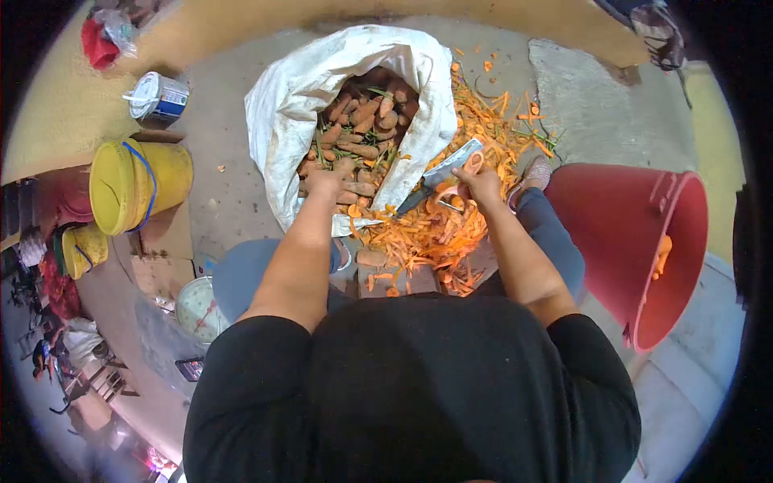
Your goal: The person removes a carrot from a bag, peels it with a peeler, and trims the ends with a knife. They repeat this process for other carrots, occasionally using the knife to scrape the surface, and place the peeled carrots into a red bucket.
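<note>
A white woven sack (278, 105) stands rolled open in front of me, full of unpeeled, soil-covered carrots (366, 113) with bits of green stem. My left hand (325, 179) reaches over its near side, fingers closed around a carrot (345, 167); the fingertips are partly hidden. My right hand (483, 187) is closed on a peeler (473, 163) with a pinkish looped handle, above a heap of orange peelings (439, 237). Beside that hand, a wide-bladed knife (455, 158) with a dark handle lies between the sack and the peelings.
A large red bucket (620, 217) lies tipped at the right with a few peeled carrots (663, 256) inside. Yellow buckets (165, 177) and a white tub (159, 97) stand at the left. A round dial scale (200, 310) sits by my left leg. Peelings (503, 121) also spread beyond the sack.
</note>
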Motion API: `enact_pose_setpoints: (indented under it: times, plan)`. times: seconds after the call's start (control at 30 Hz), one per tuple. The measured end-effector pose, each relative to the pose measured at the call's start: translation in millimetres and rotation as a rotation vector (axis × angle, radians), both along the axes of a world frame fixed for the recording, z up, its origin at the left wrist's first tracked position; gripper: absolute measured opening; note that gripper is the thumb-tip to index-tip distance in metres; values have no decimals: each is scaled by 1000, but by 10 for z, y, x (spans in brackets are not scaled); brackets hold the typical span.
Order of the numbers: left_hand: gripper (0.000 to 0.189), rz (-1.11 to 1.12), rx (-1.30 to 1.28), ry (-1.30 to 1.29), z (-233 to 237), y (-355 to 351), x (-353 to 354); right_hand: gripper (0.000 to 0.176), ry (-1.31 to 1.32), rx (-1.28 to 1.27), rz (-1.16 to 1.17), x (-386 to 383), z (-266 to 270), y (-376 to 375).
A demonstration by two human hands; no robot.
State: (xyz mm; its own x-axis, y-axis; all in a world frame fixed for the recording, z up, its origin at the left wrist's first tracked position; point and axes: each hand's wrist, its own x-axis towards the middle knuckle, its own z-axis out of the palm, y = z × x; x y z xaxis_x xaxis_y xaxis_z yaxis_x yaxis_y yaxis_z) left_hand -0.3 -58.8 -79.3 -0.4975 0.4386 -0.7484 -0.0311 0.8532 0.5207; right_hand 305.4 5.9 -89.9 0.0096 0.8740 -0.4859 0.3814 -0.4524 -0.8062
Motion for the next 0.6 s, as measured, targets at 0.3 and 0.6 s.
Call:
enact_pose_setpoints:
  times: [0.3,0.6]
  plan:
    - [30,119,466,-1117,1692,-467,569,14,662,-32,-197,115,1672,-610]
    - [35,-233,571,-1382,2387,-1124,1163,29,734,479,-31,357,2941,-1105]
